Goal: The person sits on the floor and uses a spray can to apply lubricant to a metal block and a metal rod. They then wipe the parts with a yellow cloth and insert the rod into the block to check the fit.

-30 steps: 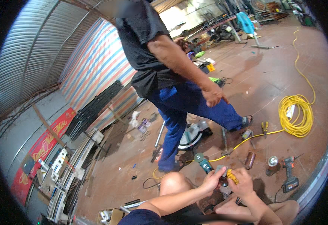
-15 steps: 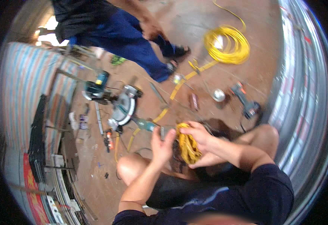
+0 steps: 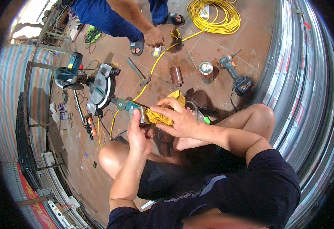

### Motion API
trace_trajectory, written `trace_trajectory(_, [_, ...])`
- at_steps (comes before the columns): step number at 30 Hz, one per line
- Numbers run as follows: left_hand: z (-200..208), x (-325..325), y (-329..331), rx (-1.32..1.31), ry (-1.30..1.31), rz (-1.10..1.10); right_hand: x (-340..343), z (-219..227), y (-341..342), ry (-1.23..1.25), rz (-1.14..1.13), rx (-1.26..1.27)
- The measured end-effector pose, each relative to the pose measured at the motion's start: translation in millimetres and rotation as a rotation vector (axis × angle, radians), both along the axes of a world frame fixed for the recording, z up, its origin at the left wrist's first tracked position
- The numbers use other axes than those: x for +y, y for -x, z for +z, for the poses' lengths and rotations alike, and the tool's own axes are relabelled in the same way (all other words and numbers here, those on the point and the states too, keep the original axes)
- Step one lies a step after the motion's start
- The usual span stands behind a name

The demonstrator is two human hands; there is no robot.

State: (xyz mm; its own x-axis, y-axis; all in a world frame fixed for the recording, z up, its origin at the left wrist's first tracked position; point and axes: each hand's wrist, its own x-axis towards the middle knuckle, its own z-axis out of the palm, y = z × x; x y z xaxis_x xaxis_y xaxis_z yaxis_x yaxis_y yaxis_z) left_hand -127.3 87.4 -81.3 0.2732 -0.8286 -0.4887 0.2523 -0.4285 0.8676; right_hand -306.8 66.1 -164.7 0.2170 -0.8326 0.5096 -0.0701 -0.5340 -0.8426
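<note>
Right hand (image 3: 177,122) curls round yellow cloth (image 3: 160,116); left hand (image 3: 138,136) grips grey block (image 3: 143,113) by its edge. Tiled floor (image 3: 193,83) separates cloth from cordless drill (image 3: 232,72).

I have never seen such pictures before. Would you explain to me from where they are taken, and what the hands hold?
No machine does the holding here: a person works with two bare hands. The view comes from a wide fisheye camera on that person's head, looking down, so straight edges bend. The left hand holds a small greyish piece; the right hand holds a bunched yellow cloth, apparently against it. On the reddish-brown floor around them are a cordless drill, a metal can, a coiled yellow cable and a green power tool. Near the top, another person's hand shows.
</note>
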Motion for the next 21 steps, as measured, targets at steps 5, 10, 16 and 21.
trace_trajectory(5, [4, 1, -2, -0.017, -0.1, -0.054, -18, -4, 8, 0.049, 0.082, 0.052])
trace_trajectory(10, [0, 4, 3, -0.12, 0.03, -0.059, -11, -3, 7, -0.229, 0.05, -0.003])
trace_trajectory(16, [-17, 13, -1, -0.524, 0.259, -0.166, -7, -11, -10, -0.603, 0.197, -0.26])
trace_trajectory(21, [-19, 19, -11, -0.648, 0.256, -0.262, -17, -15, -4, -1.126, 0.559, -0.628])
